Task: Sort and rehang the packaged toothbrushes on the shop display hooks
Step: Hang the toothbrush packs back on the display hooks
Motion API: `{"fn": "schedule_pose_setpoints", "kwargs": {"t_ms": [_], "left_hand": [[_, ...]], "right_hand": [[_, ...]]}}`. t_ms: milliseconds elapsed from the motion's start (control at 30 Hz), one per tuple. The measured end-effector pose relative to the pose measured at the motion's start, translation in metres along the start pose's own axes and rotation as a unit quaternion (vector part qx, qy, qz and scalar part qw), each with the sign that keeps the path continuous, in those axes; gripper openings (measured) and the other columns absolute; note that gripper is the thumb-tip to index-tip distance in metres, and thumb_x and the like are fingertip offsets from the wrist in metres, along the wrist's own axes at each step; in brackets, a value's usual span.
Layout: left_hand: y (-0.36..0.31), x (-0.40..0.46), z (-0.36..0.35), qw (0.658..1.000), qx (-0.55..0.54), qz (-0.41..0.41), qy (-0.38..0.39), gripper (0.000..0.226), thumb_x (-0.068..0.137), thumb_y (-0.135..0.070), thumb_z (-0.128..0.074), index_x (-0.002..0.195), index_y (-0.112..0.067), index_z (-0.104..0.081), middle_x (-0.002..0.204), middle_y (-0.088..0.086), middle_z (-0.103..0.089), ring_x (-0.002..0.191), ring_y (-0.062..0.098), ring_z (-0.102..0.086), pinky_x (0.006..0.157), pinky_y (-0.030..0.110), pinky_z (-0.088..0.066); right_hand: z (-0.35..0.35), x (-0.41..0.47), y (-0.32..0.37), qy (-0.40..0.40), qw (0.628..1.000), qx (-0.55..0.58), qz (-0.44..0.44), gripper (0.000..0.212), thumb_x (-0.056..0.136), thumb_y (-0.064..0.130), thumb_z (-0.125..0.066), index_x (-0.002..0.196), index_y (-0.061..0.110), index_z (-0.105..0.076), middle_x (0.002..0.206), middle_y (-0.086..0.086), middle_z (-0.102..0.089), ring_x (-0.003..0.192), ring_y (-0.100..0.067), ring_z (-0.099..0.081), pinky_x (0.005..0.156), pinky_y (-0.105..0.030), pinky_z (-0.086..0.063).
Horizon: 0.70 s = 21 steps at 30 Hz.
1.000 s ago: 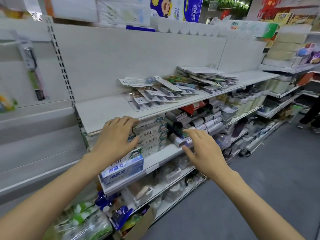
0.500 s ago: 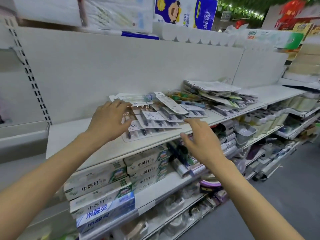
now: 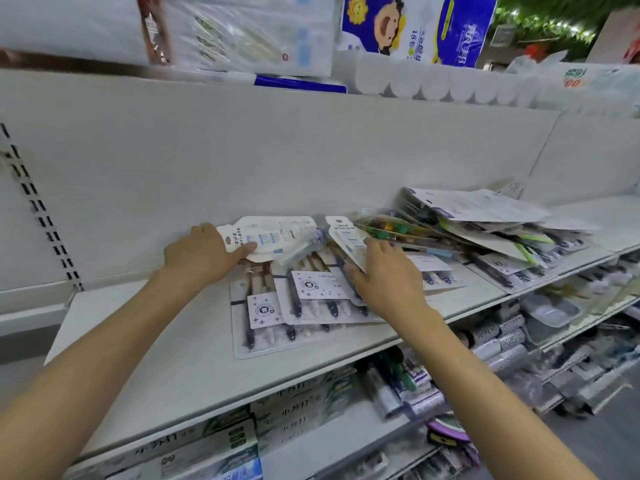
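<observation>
Head view, toothpaste boxes (image 3: 207, 441) below shelf (image 3: 166, 362), paper rolls (image 3: 433, 86) above

Both bare arms stretched forward, hands side by side at matching height.
Left hand (image 3: 201, 252): thumb on top of a white packet (image 3: 273, 237), fingers hidden beneath it, pinching its end. Right hand (image 3: 384, 275): palm down, fingers curled round the edge of a second packet (image 3: 348, 239). Forearms angle inward from the lower corners.
</observation>
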<state>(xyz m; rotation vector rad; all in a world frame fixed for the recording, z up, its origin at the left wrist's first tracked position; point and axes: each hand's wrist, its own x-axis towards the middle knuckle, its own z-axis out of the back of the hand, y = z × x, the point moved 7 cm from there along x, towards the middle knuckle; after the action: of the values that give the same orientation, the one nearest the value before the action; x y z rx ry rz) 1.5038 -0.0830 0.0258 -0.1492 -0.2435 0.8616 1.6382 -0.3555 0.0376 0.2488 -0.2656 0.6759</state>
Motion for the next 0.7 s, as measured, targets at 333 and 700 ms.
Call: {"fn": "schedule_pose_setpoints", "kwargs": {"t_ms": [333, 700], "left_hand": [[0.007, -0.011, 0.008, 0.891, -0.452, 0.014, -0.046, 0.023, 0.085, -0.017, -0.077, 0.106, -0.019, -0.066, 0.101, 0.001, -0.075, 0.07, 0.019, -0.076, 0.052, 0.031, -0.052], [0.023, -0.055, 0.066, 0.732, -0.647, 0.021, -0.214, 0.015, 0.096, -0.013, -0.064, 0.102, -0.024, -0.057, 0.105, 0.006, -0.067, 0.088, 0.018, -0.071, 0.068, 0.033, -0.06]], "right_hand": [[0.006, 0.017, -0.005, -0.042, 0.997, -0.037, 0.057, 0.014, 0.099, 0.025, -0.052, 0.09, 0.015, -0.055, 0.089, -0.002, -0.061, 0.089, -0.03, -0.061, 0.049, -0.03, -0.022], [0.041, -0.005, -0.019, -0.13, 0.922, 0.352, 0.094, 0.006, 0.097, 0.015, -0.056, 0.092, 0.014, -0.059, 0.072, 0.004, -0.059, 0.06, -0.008, -0.051, 0.053, -0.029, -0.035]]}}
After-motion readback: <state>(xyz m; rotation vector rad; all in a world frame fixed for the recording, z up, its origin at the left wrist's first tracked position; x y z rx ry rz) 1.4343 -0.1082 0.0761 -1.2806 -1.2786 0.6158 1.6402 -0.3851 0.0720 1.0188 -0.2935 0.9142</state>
